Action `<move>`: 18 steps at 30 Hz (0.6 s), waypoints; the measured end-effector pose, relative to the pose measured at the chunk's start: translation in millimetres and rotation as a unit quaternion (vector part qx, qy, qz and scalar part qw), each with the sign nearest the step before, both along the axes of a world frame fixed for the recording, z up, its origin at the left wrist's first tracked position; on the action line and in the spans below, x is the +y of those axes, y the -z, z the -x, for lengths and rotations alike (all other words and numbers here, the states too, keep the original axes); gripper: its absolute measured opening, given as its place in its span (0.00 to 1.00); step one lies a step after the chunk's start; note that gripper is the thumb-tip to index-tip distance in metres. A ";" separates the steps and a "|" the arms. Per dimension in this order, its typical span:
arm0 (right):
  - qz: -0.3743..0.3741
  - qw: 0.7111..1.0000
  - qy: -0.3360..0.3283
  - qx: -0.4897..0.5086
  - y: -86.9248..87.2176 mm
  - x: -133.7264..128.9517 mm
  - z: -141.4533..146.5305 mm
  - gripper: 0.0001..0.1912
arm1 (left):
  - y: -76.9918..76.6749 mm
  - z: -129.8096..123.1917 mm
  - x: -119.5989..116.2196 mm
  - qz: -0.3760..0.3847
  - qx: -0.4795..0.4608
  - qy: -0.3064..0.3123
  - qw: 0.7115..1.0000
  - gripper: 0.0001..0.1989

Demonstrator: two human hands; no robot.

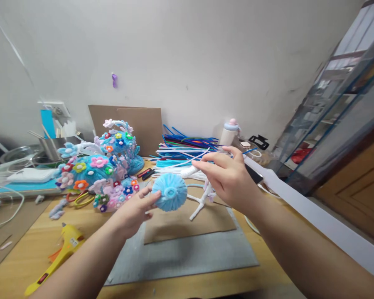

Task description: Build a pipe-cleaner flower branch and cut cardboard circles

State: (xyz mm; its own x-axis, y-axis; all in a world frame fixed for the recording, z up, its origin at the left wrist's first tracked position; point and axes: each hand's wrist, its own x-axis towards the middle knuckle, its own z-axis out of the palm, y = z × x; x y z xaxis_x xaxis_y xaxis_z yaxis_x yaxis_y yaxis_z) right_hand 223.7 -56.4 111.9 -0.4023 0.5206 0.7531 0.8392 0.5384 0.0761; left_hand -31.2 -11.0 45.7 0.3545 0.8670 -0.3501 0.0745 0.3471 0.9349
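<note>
Mid-frame, our left hand (137,209) grips one round blue piece (171,193); our right hand (227,174) pinches one white branch (201,202).

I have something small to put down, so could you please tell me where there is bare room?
There is a mostly bare strip on the grey mat, in front of the cardboard lying on it, and bare wood between that mat and the right forearm. It is crowded farther back, with flower-covered pieces at left and pipe cleaners behind the blue round piece.
</note>
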 end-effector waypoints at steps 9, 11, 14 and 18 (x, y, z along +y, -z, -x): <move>0.000 1.000 0.000 -0.019 0.3 2.1 1.7 0.20 | -35.5 -14.0 -7.2 0.181 -0.071 0.072 0.978 0.21; 0.005 1.000 0.003 -0.020 0.1 2.4 1.4 0.19 | -42.2 -19.2 -8.0 0.170 -0.061 0.070 0.981 0.21; 0.013 1.000 0.008 -0.020 -0.5 2.4 0.1 0.19 | -48.8 -24.1 -7.5 0.161 -0.045 0.068 0.984 0.21; 0.027 0.999 -0.013 -0.014 -3.1 2.5 -0.4 0.17 | -52.4 -25.7 -5.5 0.160 -0.034 0.059 0.985 0.20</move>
State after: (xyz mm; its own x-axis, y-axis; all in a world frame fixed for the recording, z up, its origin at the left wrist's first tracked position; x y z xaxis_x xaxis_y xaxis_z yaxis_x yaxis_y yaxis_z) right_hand 224.2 -53.9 115.0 -0.4366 0.5489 0.7128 0.8224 0.5647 0.0688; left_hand -5.5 -16.5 98.1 0.4782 0.6668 -0.5716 0.0737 0.6180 0.7827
